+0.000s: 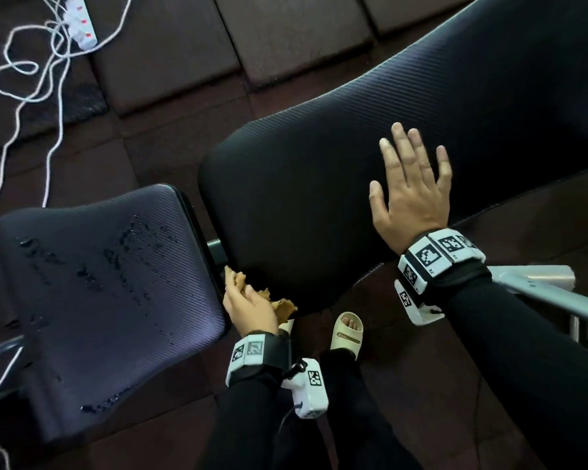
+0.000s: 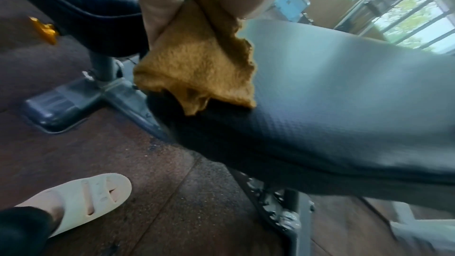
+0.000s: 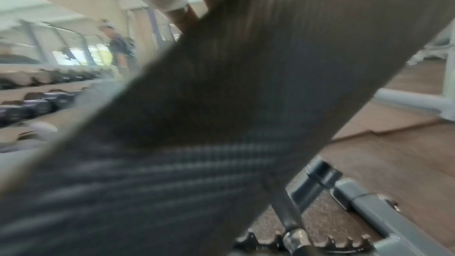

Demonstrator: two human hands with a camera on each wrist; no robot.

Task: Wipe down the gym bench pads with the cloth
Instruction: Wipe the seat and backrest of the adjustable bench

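Two black pads [image 1: 302,198] (one wet).

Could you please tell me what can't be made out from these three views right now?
- Left hand grip on the cloth: fingers cut off by the left wrist view's top edge.
- Right hand: motion-blurred in the right wrist view.
- Back pad far end: cut off by the head view's edge.

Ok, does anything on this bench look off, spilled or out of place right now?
Yes: the seat pad has droplets and streaks of liquid across it, not yet wiped. The cloth in the left hand is at the back pad's corner instead.
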